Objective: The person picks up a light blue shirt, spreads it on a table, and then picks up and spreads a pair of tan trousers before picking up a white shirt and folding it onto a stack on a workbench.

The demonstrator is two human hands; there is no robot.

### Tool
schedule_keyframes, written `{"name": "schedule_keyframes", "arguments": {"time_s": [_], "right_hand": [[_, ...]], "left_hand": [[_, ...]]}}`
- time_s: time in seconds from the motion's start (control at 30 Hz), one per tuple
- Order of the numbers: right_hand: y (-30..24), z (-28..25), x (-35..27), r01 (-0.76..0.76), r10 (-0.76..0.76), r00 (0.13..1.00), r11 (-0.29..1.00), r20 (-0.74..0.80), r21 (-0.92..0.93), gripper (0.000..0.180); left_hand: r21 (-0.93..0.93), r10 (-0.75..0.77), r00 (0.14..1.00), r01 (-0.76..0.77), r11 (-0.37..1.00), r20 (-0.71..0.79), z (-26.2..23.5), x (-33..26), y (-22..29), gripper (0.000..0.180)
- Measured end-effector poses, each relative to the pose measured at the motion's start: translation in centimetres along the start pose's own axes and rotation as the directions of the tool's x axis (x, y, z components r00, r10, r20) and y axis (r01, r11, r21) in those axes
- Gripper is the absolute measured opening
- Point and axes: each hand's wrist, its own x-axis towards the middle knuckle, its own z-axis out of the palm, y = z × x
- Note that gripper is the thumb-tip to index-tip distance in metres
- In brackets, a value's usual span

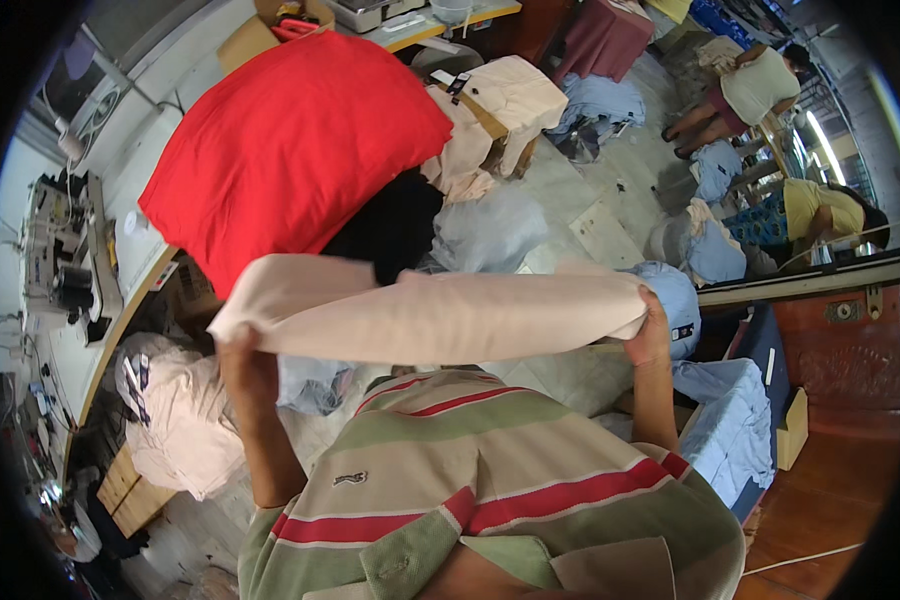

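Both hands grip one beige cloth point(440, 315), stretched crosswise just below the red bundle point(290, 150): left hand point(245, 365) with fingers closed on its left end, right hand point(650, 335) clamped on its right end, equally near.

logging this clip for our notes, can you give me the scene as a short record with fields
left hand: left hand in a closed grip on one end of the folded beige cloth piece
right hand: right hand in a closed grip on the other end
cloth state: held stretched level between both hands, above the striped polo shirt
behind: large red fabric bundle over black cloth
left side: pile of beige garments
right side: light blue garments
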Motion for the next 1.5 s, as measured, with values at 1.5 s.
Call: {"name": "schedule_keyframes", "arguments": {"time_s": [1.5], "right_hand": [[-19.3,15.7,70.3,-0.163,0.487,0.663,0.835,0.568,-0.526,0.025]], "left_hand": [[0.696,0.150,0.890,0.222,0.682,-0.431,40.0,12.2,-36.4,0.019]]}}
